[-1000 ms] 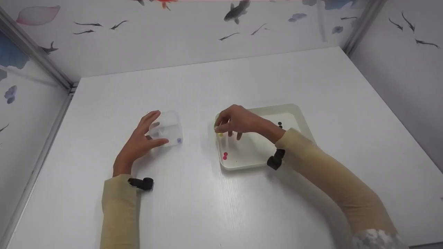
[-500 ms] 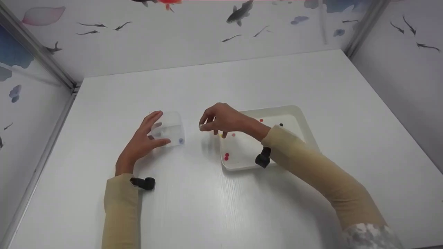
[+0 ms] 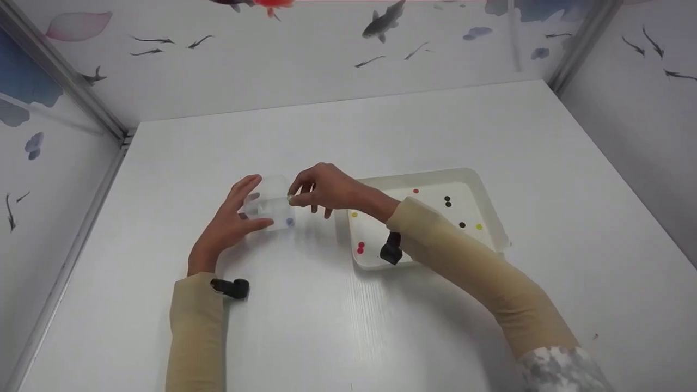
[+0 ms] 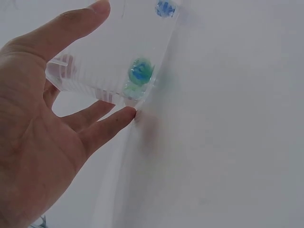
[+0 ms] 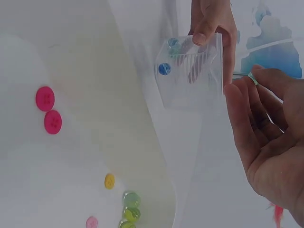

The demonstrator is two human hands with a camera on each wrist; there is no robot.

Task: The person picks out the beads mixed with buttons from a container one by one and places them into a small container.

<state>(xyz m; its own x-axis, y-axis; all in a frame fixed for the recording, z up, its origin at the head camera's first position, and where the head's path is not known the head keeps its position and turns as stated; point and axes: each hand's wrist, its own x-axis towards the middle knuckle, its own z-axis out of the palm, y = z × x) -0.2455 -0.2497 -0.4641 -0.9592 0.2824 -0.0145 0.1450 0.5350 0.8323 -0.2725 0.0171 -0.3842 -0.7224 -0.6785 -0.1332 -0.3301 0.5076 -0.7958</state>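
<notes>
Right hand is pinching a small greenish bead between thumb and fingertip, right at the rim of the clear box; what kind of bead is too small to tell. A second ago this hand was down in the tray over the left edge, half a second ago it was crossing the gap, now it is arriving over the box, so the pick looks done and the drop into the box is what remains, as a judgement. Left hand is bracing the box, fingers straight, thumb on the near side and fingertips on the far side, resting rather than gripping; it is sitting the same as in the earlier frames. The box is standing on the table left of centre, just left of the tray, unmoved. Inside it a blue bead is lying on the floor; the left wrist view is showing a blue-green one against the wall. Tray is lying right of centre with two pink buttons near its front left corner, a yellow button, green beads, and dark ones toward the back. Black wrist cameras are showing on both sleeves.
</notes>
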